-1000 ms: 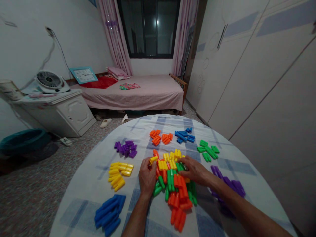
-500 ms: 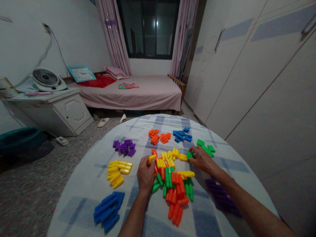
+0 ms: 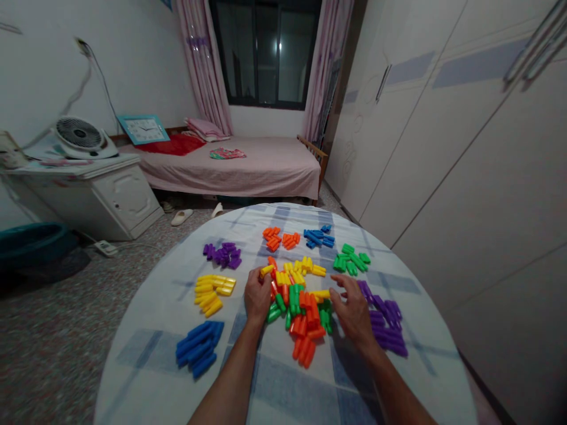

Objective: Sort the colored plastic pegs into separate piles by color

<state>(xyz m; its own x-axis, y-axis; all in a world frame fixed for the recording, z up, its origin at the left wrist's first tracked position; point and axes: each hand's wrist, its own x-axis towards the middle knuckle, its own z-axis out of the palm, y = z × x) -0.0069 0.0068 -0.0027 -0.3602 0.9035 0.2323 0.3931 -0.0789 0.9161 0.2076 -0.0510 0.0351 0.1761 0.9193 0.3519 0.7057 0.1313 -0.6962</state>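
Note:
A mixed pile of plastic building pieces lies mid-table, with yellow pieces [image 3: 291,277], green pieces [image 3: 296,298] and orange-red pieces [image 3: 304,348]. At its left edge my left hand [image 3: 258,298] is closed on a small yellow piece [image 3: 266,270] held between thumb and fingers. On the right side, my right hand [image 3: 353,306] has its fingers apart and holds nothing, close to a long yellow piece [image 3: 319,294]. A group of green pieces [image 3: 352,260] sits beyond it. Purple pieces [image 3: 386,324] lie just right of that hand.
Around the pile on the checked tablecloth [image 3: 150,354] are blue pieces [image 3: 199,349], yellow pieces [image 3: 212,293], purple pieces [image 3: 222,255], orange pieces [image 3: 273,238] and far blue pieces [image 3: 319,236]. A bed [image 3: 239,168] stands beyond the table; a wardrobe [image 3: 443,147] is at the right.
My right hand has left the green piece among the green group and drawn back toward the pile's right side, now open. The left hand still holds its yellow piece. The view has shifted slightly.

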